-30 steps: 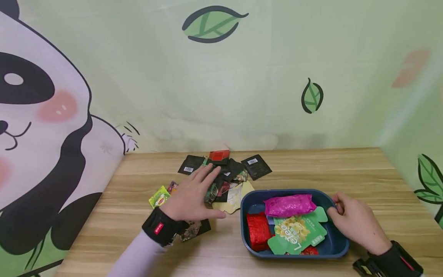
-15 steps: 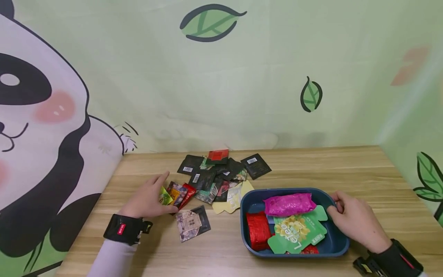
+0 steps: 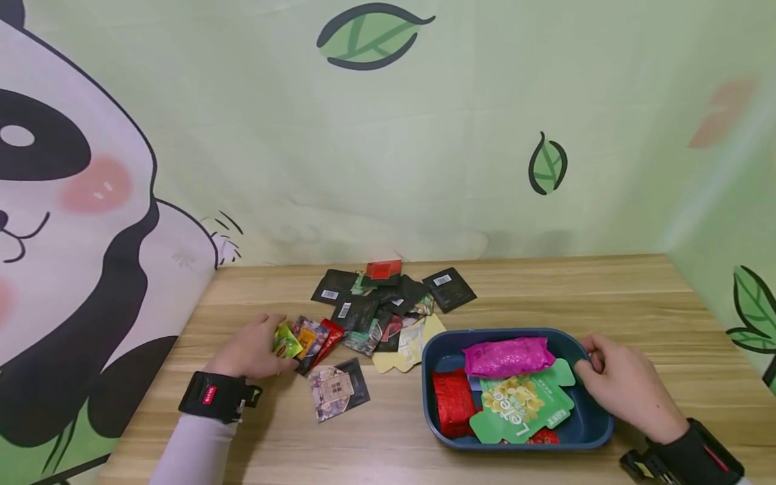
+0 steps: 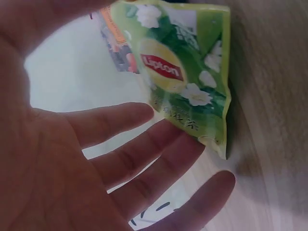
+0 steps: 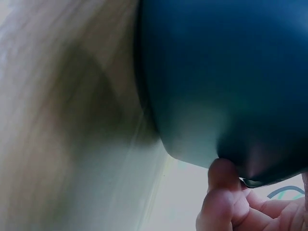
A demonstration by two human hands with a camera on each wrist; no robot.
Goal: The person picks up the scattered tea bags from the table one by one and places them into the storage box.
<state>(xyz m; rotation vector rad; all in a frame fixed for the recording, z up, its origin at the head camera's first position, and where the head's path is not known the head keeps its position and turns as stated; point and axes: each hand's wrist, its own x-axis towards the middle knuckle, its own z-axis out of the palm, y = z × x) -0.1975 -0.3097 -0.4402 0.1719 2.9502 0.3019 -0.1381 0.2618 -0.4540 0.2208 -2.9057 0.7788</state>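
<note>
In the head view my left hand (image 3: 248, 347) is at the left of the table, its thumb and fingers around a green Lipton tea bag packet (image 4: 178, 72). The packet looks slightly bowed between the thumb and the fingertips in the left wrist view; the little finger stays free of it. Beside it lie a purple-and-orange packet (image 3: 310, 340) and a red sachet (image 3: 330, 340). My right hand (image 3: 630, 384) pinches the right rim of a dark blue plastic bin (image 5: 216, 77). Inside are a magenta foil pack (image 3: 508, 358), a red packet (image 3: 453, 403) and a flattened green carton (image 3: 527, 407).
Several black sachets (image 3: 354, 312) lie heaped at the back middle, with a red-and-black one (image 3: 383, 271) on top. A flattened pale yellow carton (image 3: 412, 343) lies near the bin's left end. Nearer the front lies a floral sachet (image 3: 336, 391). A printed cloth backdrop (image 3: 461, 135) stands behind.
My left hand has moved left from above the sachet heap to the green packet, its fingers drawing in around it over the last half second. The right hand stays at the bin's rim.
</note>
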